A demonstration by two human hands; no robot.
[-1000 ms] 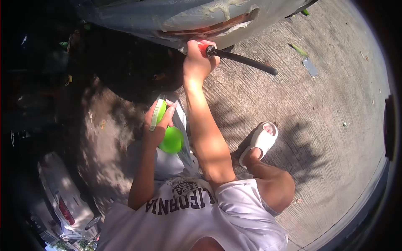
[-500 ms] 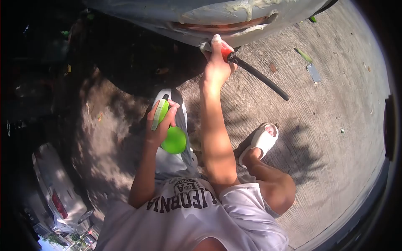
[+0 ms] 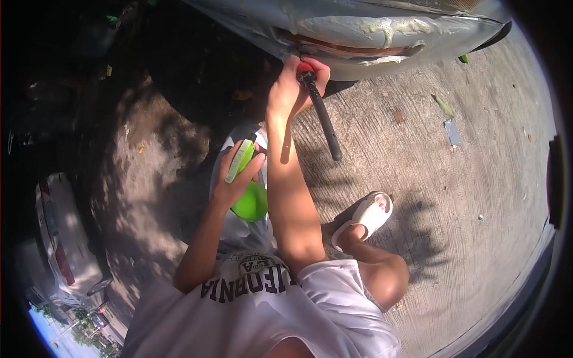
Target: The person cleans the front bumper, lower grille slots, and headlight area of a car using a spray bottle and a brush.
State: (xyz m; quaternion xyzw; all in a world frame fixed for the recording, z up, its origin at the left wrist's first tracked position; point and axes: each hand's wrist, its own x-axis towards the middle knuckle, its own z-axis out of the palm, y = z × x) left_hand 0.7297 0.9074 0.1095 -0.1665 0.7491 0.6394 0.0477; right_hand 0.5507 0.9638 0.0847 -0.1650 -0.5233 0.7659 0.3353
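Observation:
My left hand (image 3: 231, 188) is closed around a green spray bottle (image 3: 250, 204), whose pale-and-green spray head shows above the fingers. My right hand (image 3: 287, 90) reaches up to the underside of a grey vehicle panel (image 3: 358, 67). Its fingers wrap around a tool with a red body and a black rod-like handle (image 3: 324, 122), which points back down toward me. The tool's working end is hidden behind the hand. Above it, a reddish-brown recess (image 3: 352, 49) runs along the panel, edged with cream-coloured, uneven patches (image 3: 388, 30).
Rough concrete ground (image 3: 477, 161) spreads to the right, with a grey rectangular piece (image 3: 452, 132) and a green leaf (image 3: 443, 106) on it. My white slipper (image 3: 373, 216) stands below. Deep shadow lies under the vehicle. A white car (image 3: 62, 232) stands at lower left.
My right hand has shifted slightly left in view, and the black handle has swung to point more steeply downward. The spray bottle stays in my left hand. The camera view has shifted somewhat.

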